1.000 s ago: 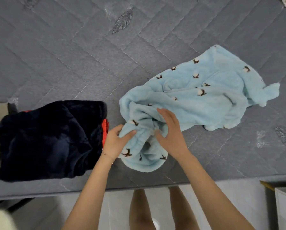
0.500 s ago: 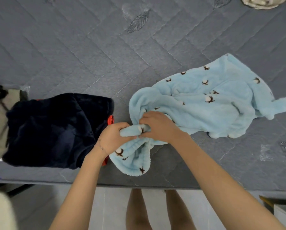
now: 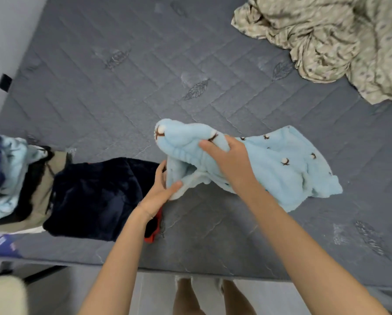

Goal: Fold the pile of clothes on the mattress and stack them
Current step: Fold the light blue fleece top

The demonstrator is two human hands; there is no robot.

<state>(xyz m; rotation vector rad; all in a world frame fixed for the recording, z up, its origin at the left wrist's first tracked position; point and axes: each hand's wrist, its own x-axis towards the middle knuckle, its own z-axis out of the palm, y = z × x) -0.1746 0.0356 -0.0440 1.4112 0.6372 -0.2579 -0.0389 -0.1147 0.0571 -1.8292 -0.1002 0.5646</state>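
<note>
Even, soft light with faint shadows; motion blur smears the left edge, and wide-angle distortion bends the borders.

On the mattress [image 3: 122, 87] we find the fleece garment [image 3: 281, 169] right of centre, a folded stack [image 3: 95, 196] just left of it, a clothes heap [image 3: 13, 173] at the frame's left edge, and crumpled bedding [image 3: 326, 42] in the upper right.

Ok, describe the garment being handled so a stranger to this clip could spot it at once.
On the grey quilted mattress, look near its front edge, right of the folded dark navy garment. There the left hand and right hand grip a fluffy light blue garment. Small brown-and-white cotton prints set it apart from the plain navy piece.
</note>
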